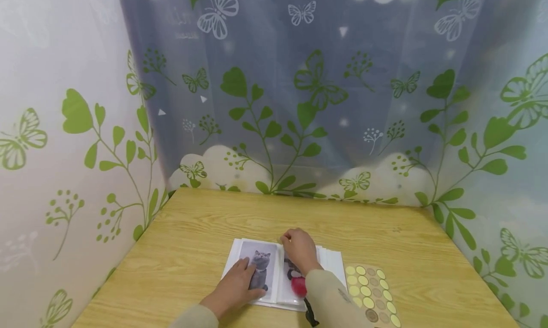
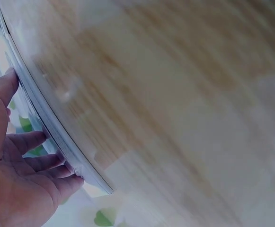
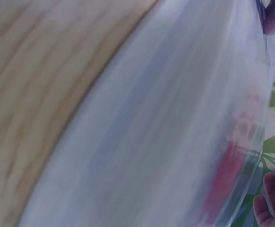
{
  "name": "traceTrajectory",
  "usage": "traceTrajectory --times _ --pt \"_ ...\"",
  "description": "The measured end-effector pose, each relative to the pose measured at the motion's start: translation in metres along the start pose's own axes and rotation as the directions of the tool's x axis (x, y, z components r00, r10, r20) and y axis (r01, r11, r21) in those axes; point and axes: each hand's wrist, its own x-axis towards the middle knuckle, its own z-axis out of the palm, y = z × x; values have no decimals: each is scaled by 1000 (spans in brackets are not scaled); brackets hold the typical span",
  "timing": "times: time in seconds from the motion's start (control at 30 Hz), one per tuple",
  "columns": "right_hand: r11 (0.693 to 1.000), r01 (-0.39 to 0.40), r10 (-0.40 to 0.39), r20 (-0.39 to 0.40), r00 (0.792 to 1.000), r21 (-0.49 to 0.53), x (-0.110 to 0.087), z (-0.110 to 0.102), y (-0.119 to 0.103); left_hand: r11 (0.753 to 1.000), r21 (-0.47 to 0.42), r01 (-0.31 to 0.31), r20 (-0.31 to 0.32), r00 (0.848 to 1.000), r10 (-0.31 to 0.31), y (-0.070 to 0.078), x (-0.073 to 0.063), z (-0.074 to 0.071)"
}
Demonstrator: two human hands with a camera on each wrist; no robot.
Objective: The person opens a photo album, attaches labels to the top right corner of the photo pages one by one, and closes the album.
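A photo album point(image 1: 229, 266) with white borders lies spread on the table. Its left page shows a grey cat picture point(image 1: 259, 278); a picture with a round red shape point(image 1: 298, 286) is on the right page, partly covered by my right forearm. My left hand point(image 1: 237, 283) rests on the left page with fingers extended; in the left wrist view, its fingertips point(image 2: 75, 182) meet the album's edge. Bent at the fingers, my right hand point(image 1: 301, 249) is over the top of the right page beside the spine. I cannot tell whether it pinches anything there.
A sheet of round yellow and brown discs point(image 1: 371, 294) lies right of the album. The wooden table point(image 1: 188, 242) extends behind and left of it. Printed curtains point(image 1: 274, 104) with leaves and butterflies enclose the back and sides. A black strap point(image 1: 311, 313) hangs near the right sleeve.
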Motion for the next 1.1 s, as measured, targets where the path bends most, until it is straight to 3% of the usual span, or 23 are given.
traceTrajectory --times 0.2,0.63,0.8,1.1 --pt "1000 -15 14 42 999 8 2 5 -3 1000 -10 19 11 1000 -19 1 0 -2" --pt "999 2 -1 21 1000 -47 8 17 5 999 0 45 34 998 -45 2 2 -3" --pt "997 48 -47 23 999 -58 7 15 1 999 6 39 28 999 -39 3 1 -4" --pt "973 131 -130 17 991 -187 6 21 -3 999 3 39 21 999 -39 1 1 -2"
